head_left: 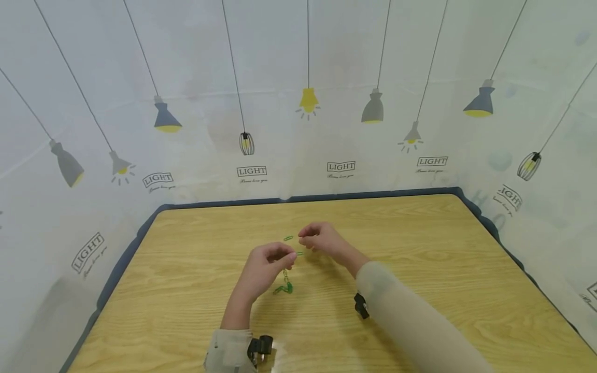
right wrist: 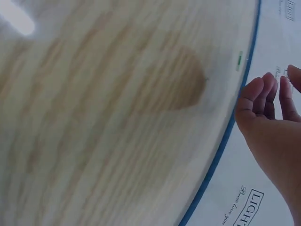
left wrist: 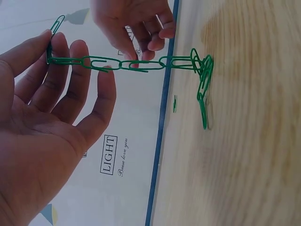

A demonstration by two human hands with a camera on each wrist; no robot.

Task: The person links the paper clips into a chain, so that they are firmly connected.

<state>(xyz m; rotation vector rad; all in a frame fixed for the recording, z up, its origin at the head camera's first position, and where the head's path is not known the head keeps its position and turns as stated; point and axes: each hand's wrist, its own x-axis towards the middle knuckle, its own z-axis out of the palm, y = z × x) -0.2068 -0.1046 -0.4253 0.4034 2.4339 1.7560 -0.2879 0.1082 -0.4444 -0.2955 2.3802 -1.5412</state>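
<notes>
My left hand [head_left: 266,267] pinches the upper end of a chain of green paper clips [left wrist: 141,65] between thumb and forefinger. One clip sticks up past the fingertips in the left wrist view. Below, the chain hangs down and its lower clips lie bunched on the wooden table [head_left: 420,259]. Close by on the right is my right hand [head_left: 324,241], its fingers loosely bent with nothing visible in them. In the left wrist view, a fingertip of that hand appears near the chain; whether they touch I cannot tell. A loose green paper clip [head_left: 288,238] lies beyond the hands.
A pale curtain [head_left: 280,52] printed with lamps surrounds the table on the far side and both flanks. Its dark blue border [head_left: 224,204] runs along the table's back edge. Each wrist wears a small black camera [head_left: 266,346].
</notes>
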